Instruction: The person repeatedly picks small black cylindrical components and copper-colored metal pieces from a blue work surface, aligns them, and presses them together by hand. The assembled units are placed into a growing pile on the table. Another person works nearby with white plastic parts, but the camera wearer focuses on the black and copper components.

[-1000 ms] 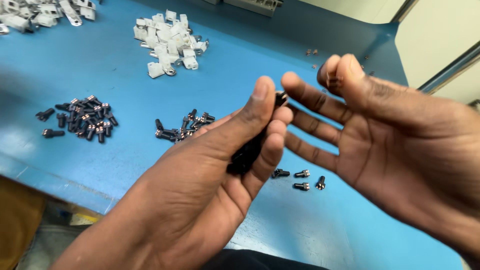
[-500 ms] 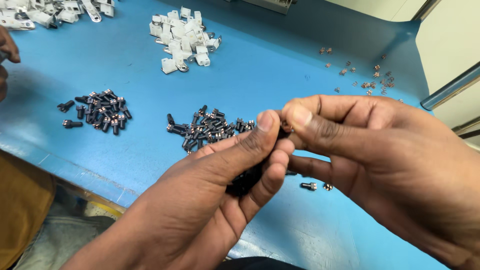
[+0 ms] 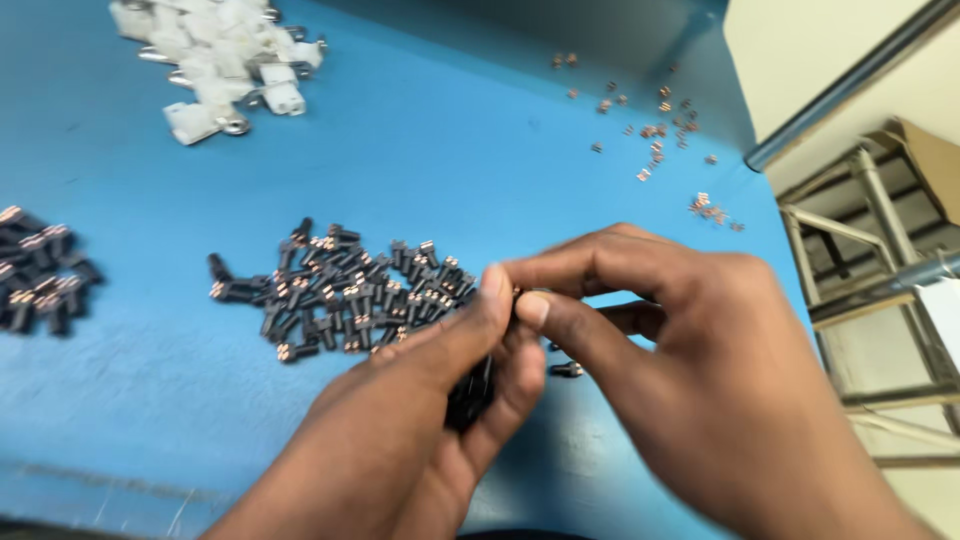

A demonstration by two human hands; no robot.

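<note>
Left hand [image 3: 400, 440] cupping black parts [image 3: 470, 390], as before | right hand [image 3: 690, 370] fingertips pinching one small piece against left thumb | view now sitting nearer black pile [image 3: 340, 290] on blue table [image 3: 450, 150].

Matt blue surface [image 3: 480, 150] — smooth; black plastic parts [image 3: 340, 285] with coppery metal tips (slightly shiny); white plastic pieces [image 3: 225, 60] at 11 o'clock.

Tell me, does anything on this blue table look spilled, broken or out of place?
Nothing looks damaged. The small black parts lie in a loose pile near the left hand, white parts heap at the far edge, and tiny copper pieces lie scattered thinly at the far right. One black part lies alone under the right hand.
</note>
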